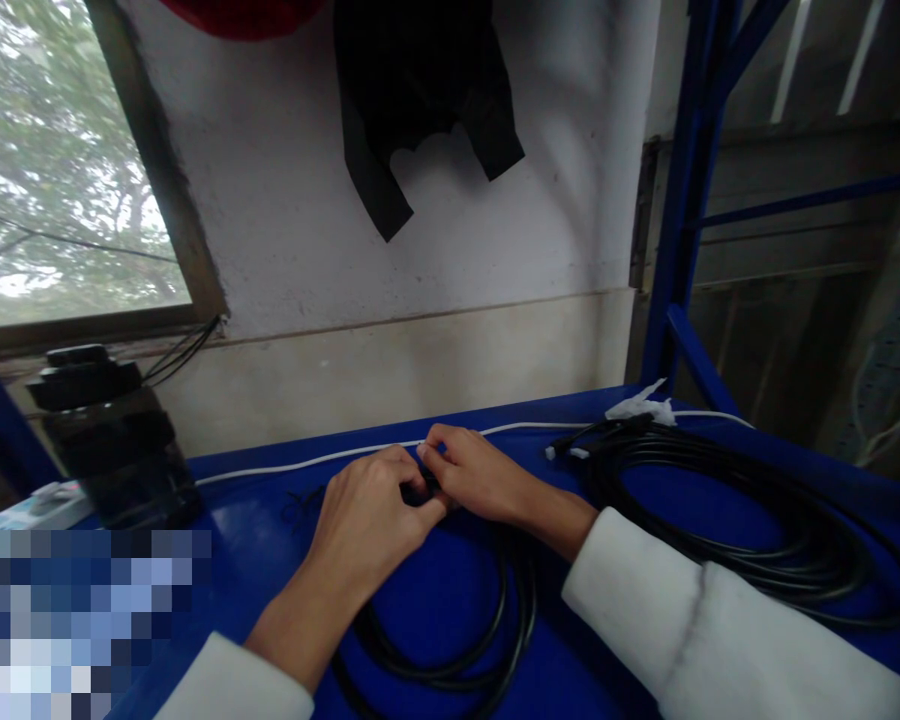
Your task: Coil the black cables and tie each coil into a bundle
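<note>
A coiled black cable [450, 672] lies on the blue surface in front of me. Both hands meet at the far side of its loop. My left hand [375, 505] is closed around the black cable there, its thumb pointing right. Pressed against it, my right hand [476, 472] has its fingers bent over the same part of the coil. The exact spot between the fingers is dark and mostly hidden. Thin black strands [300, 508] stick out on the blue surface just left of my left hand.
A larger black cable coil [795, 520] with connector ends lies at the right, beside a crumpled white scrap [641, 403]. A white cord [270, 468] runs along the back edge. At left stand a dark bottle [116, 440] and a power strip [41, 505]. A blue post [682, 220] rises at right.
</note>
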### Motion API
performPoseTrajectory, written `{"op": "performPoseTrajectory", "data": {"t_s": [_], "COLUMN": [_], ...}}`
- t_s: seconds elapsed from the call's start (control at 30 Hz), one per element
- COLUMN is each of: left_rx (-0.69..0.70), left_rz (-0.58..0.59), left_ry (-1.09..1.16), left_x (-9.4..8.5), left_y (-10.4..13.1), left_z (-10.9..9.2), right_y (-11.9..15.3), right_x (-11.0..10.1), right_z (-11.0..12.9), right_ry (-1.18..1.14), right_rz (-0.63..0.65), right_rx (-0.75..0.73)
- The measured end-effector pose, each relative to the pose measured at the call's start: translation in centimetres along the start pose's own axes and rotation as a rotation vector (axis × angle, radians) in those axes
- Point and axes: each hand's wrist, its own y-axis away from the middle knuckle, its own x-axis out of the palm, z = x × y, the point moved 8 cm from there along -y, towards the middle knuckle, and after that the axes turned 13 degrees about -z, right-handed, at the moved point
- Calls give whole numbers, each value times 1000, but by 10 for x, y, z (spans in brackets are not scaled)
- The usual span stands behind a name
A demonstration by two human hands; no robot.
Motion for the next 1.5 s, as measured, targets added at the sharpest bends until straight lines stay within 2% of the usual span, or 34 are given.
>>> {"op": "performPoseTrajectory", "data": {"t_s": [0.5,0.7,0.87,1.13,1.5], "left_rx": [30,38,-5,45,-7], "left_rz": [-12,-11,-12,-13,5], "left_ry": [-3,-26,-53,-96,-114], "left_x": [2,-1,-2,0,-5], "left_y": [2,2,0,0,0], "left_z": [-2,-2,0,-2,-4], "right_y": [0,-1,-3,-2,-1], "right_x": [-3,-4,-7,-7,-4], "right_z": [4,5,6,7,9], "right_ry": [-36,-42,-11,-32,-59], "right_rz": [16,16,1,9,28], "right_rx": [61,34,26,41,-4]}}
